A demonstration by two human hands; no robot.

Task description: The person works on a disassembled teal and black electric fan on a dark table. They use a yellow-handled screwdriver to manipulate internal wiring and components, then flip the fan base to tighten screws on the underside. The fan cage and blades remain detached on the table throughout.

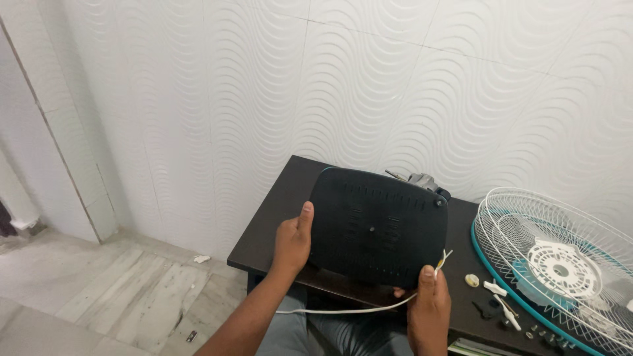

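1. A person looks down at their own two bare hands, which hold a dark, rounded-rectangle fan base (377, 226) up on edge above a dark worktop (277, 217). The flat underside of the base faces the camera.

2. The left hand (292, 242) grasps the left edge of the base. Its thumb lies on the facing surface and its fingers are hidden behind.

3. The right hand (428, 310) grasps the lower right corner of the base, thumb pointing up. The grip of each hand is closed on the base, one at either end.

4. The long axis of the base runs left to right, tilted slightly down toward the right. The base lies between the hands: to the right of the left hand, and above and to the left of the right hand. The left hand sits higher, the right hand lower and nearer the camera.

5. A white cord (343, 310) leaves the base at its lower right corner, passes by the right thumb, and trails left below the base.

6. Behind the top edge of the base, a grey motor part (422, 179) shows; whether it touches the base cannot be told.

7. To the right on the worktop lies a white wire fan guard (560, 260) with a teal rim, well apart from the hands.

8. Small loose parts (491, 300), white and dark, lie on the worktop between the right hand and the guard.

9. Behind stands a white wall (264, 86) of wavy tiles; a pale floor (99, 296) shows at the lower left.
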